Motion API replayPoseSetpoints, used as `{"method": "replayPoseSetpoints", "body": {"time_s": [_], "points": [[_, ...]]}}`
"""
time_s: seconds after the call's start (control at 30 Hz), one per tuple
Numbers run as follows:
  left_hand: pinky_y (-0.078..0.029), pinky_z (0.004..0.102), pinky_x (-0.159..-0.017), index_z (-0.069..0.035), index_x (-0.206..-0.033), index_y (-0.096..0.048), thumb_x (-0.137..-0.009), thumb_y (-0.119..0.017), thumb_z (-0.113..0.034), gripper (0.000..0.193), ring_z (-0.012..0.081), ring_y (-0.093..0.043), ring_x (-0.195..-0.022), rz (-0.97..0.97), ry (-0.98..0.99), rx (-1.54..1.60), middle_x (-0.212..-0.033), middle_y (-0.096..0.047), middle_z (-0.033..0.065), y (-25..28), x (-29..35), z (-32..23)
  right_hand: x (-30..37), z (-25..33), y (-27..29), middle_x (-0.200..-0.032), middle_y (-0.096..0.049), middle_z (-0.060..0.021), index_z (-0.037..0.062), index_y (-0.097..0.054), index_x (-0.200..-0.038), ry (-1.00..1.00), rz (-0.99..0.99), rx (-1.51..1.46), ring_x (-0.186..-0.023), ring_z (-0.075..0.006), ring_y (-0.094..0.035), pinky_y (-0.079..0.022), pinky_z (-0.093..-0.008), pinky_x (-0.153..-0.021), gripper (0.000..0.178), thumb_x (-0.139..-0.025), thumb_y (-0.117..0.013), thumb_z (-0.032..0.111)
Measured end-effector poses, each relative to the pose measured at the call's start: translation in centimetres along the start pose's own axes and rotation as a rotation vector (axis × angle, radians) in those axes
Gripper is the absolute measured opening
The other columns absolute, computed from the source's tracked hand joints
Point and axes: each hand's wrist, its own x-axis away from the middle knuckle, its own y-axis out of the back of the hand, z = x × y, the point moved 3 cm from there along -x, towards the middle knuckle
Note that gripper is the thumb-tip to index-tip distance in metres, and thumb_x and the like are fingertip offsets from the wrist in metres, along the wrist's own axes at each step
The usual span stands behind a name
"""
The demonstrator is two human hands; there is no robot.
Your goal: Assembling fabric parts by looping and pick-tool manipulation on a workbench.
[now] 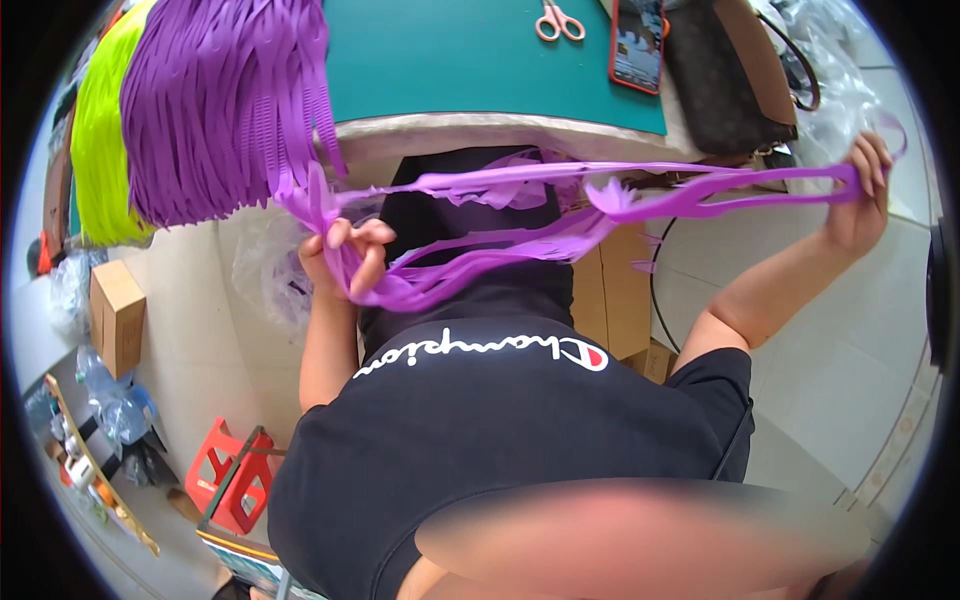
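Several long, soft purple rubbery strips (470,255) with thin ragged edges stretch across in front of my body. My left hand (348,258) is closed round their bunched left end, just below the table's front edge. Out at the right, my right hand (862,190) is raised and closed on the far end of a purple strip, with a thin loop showing beyond its fingers. The strips hang between the hands, partly twisted and overlapping. A big pile of similar purple strips (220,110) drapes over the table edge, close to my left hand.
Yellow-green strips (100,130) hang beside the purple pile. The green mat (450,70) holds pink-handled scissors (560,22) and a phone (636,45); a brown bag (730,80) is to their right. A cardboard box (117,318) and red stool (228,475) stand at the left.
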Motion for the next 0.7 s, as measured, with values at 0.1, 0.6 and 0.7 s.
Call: {"method": "replayPoseSetpoints", "body": {"time_s": [0.1,0.6,0.7], "points": [[-0.043,0.0212,-0.044,-0.028,-0.152,-0.008,-0.084,-0.064,-0.016,0.089,0.0153,-0.059,-0.056,-0.043,0.175,0.02,-0.15,-0.014,0.0345,-4.3,-6.6,2.5,1.0,-6.6,-1.4,-0.091,-0.039,-0.0087,-0.0019,-0.037,-0.095,-0.093,0.094,0.066,-0.07,-0.0155,-0.04,-0.036,-0.0256,-0.062,0.01,-0.092,-0.046,-0.007],[-0.041,0.0205,-0.046,0.0,-0.095,-0.066,-0.088,-0.068,-0.01,0.012,0.0041,-0.054,-0.051,-0.517,0.14,-1.258,-0.071,-0.064,0.0002,-2.0,-17.0,9.9,0.6,-16.2,-2.7,-0.096,-0.042,-0.0097,-0.006,-0.038,-0.105,-0.299,0.172,-0.088,-0.07,-0.0142,-0.041,-0.037,-0.0249,-0.061,0.013,-0.094,-0.045,-0.006],[-0.041,0.0202,-0.047,-0.001,-0.094,-0.067,-0.088,-0.068,-0.011,0.011,0.0038,-0.054,-0.052,-0.578,0.133,-1.239,-0.07,-0.064,0.0003,-2.2,-16.3,9.2,0.3,-14.6,-2.5,-0.094,-0.042,-0.0095,-0.0052,-0.04,-0.1,-0.211,0.146,-0.135,-0.071,-0.0152,-0.04,-0.036,-0.0264,-0.063,0.009,-0.092,-0.046,-0.006]]}}
